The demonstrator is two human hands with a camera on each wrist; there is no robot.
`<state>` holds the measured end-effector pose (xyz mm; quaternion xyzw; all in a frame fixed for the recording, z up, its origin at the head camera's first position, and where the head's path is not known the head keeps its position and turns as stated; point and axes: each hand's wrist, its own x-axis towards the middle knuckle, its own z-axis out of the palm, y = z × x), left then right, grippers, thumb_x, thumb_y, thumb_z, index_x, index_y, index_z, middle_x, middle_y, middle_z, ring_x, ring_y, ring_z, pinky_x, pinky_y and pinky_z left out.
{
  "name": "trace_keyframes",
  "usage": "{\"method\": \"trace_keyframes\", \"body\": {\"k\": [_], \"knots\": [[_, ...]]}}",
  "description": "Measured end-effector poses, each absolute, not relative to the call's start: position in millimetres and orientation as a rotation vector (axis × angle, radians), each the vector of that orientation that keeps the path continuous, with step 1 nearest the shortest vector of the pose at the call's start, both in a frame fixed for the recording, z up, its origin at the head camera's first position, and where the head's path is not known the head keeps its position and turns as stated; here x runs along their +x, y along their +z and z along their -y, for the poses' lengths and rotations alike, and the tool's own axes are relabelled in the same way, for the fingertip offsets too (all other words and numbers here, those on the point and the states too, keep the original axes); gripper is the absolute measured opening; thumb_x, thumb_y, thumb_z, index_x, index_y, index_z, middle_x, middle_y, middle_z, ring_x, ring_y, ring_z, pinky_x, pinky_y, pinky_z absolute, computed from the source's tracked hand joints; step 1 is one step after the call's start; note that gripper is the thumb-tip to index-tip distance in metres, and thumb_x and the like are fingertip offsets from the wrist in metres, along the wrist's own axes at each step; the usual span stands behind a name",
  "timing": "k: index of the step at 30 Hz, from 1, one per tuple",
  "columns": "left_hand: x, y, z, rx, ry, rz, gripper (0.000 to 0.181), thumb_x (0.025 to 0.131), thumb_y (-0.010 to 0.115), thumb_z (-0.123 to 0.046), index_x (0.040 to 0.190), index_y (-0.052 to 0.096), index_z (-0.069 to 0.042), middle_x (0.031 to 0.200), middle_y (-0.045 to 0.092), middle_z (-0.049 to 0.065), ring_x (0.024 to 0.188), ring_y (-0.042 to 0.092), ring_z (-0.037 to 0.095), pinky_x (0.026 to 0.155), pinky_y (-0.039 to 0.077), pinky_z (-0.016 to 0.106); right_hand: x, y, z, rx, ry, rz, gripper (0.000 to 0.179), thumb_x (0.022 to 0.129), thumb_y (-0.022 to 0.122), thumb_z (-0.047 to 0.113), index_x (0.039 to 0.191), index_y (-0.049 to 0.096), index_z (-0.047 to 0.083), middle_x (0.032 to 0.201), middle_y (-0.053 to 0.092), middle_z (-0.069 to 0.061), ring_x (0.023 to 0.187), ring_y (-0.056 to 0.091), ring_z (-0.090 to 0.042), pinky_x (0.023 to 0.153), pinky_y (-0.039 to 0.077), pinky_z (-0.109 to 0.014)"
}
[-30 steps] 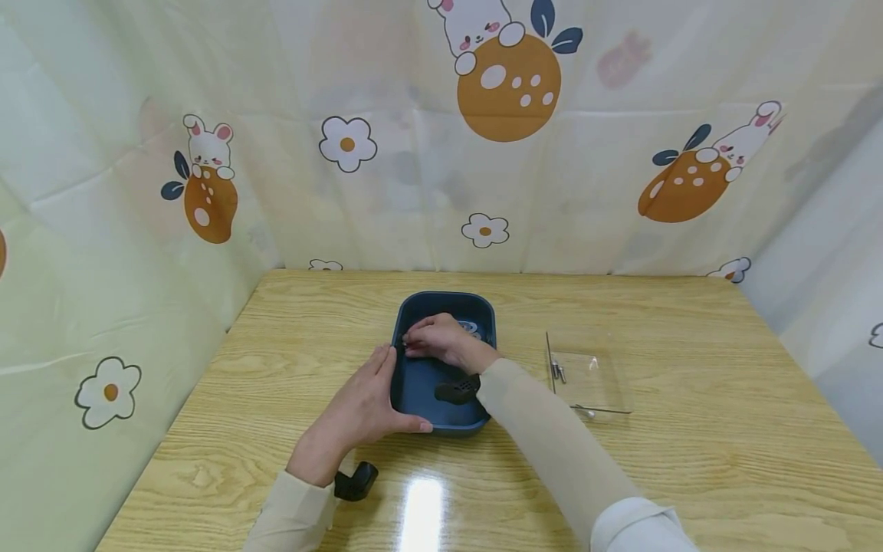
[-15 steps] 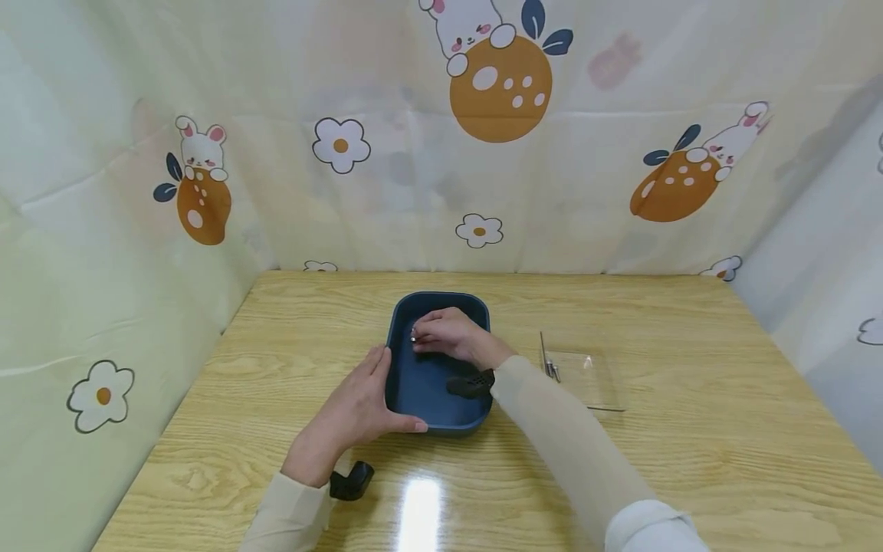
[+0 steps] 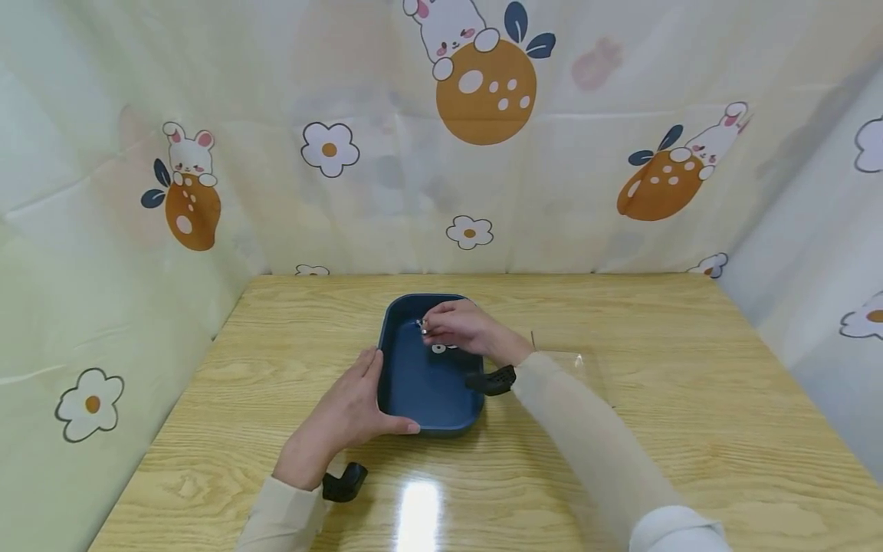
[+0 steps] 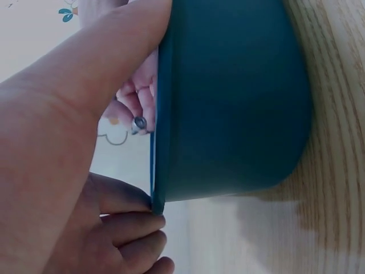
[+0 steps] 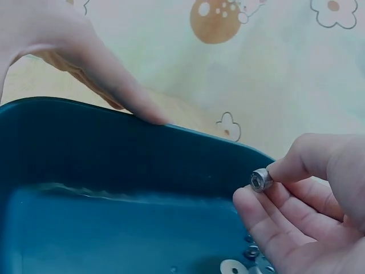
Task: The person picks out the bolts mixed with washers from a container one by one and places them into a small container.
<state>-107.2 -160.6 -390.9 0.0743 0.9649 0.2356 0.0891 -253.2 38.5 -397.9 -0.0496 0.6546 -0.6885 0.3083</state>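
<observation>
A dark blue, round-cornered box stands on the wooden table. My left hand rests against its near left corner, fingers along the left rim and thumb along the near rim. Over the far part of the box, my right hand pinches a silver socket head screw between thumb and fingers. The screw's hex recess faces the right wrist camera. Below that hand, a pale washer and several small metal parts lie on the box floor, partly hidden by the fingers.
To the right of the box lies a clear square sheet, partly covered by my right forearm. Black wrist cameras sit at both wrists. A patterned curtain hangs behind and beside the table.
My right hand has risen from the box's left wall and moved a little right, with the screw between its fingers. My left hand stays on the rim. The whole head view has shifted slightly.
</observation>
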Motion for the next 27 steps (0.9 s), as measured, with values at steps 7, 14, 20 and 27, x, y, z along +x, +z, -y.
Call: {"method": "trace_keyframes", "body": {"k": [7, 14, 20, 27], "knots": [[-107.0, -388.5, 159.3, 0.224, 0.648, -2.887, 0.132, 0.064, 0.083, -0.067, 0.157, 0.018, 0.001, 0.164, 0.018, 0.021, 0.151, 0.024, 0.037, 0.12, 0.03, 0.051, -252.5, -388.2, -55.9, -0.204, -1.814, -1.703, 0.021, 0.099, 0.052, 0.002, 0.117, 0.053, -0.01, 0.093, 0.065, -0.009, 0.081, 0.068, -0.016, 0.097, 0.055, -0.041], [-106.5, -384.0, 157.2, 0.193, 0.623, -2.887, 0.126, 0.069, 0.079, -0.068, 0.157, 0.019, 0.0, 0.165, 0.017, 0.019, 0.151, 0.022, 0.037, 0.12, 0.029, 0.052, -253.6, -380.2, -77.0, -0.217, -1.823, -1.721, 0.007, 0.098, 0.052, 0.001, 0.103, 0.056, 0.001, 0.096, 0.064, -0.012, 0.084, 0.067, -0.018, 0.099, 0.054, -0.042], [-110.0, -380.4, 153.0, 0.207, 0.637, -2.905, 0.126, 0.07, 0.077, -0.069, 0.157, 0.018, 0.0, 0.166, 0.015, 0.019, 0.153, 0.019, 0.037, 0.121, 0.027, 0.052, -253.6, -375.4, -108.8, -0.208, -1.855, -1.716, 0.012, 0.098, 0.049, -0.002, 0.11, 0.052, -0.004, 0.09, 0.065, -0.007, 0.083, 0.066, -0.016, 0.091, 0.058, -0.035], [-112.3, -375.6, 144.2, 0.269, 0.601, -2.933, 0.126, 0.07, 0.077, -0.07, 0.157, 0.019, -0.001, 0.166, 0.015, 0.016, 0.154, 0.016, 0.034, 0.122, 0.027, 0.05, -252.7, -373.7, -139.3, -0.228, -1.894, -1.704, 0.015, 0.097, 0.047, -0.003, 0.112, 0.05, -0.006, 0.087, 0.062, -0.004, 0.081, 0.064, -0.014, 0.09, 0.057, -0.033]]}}
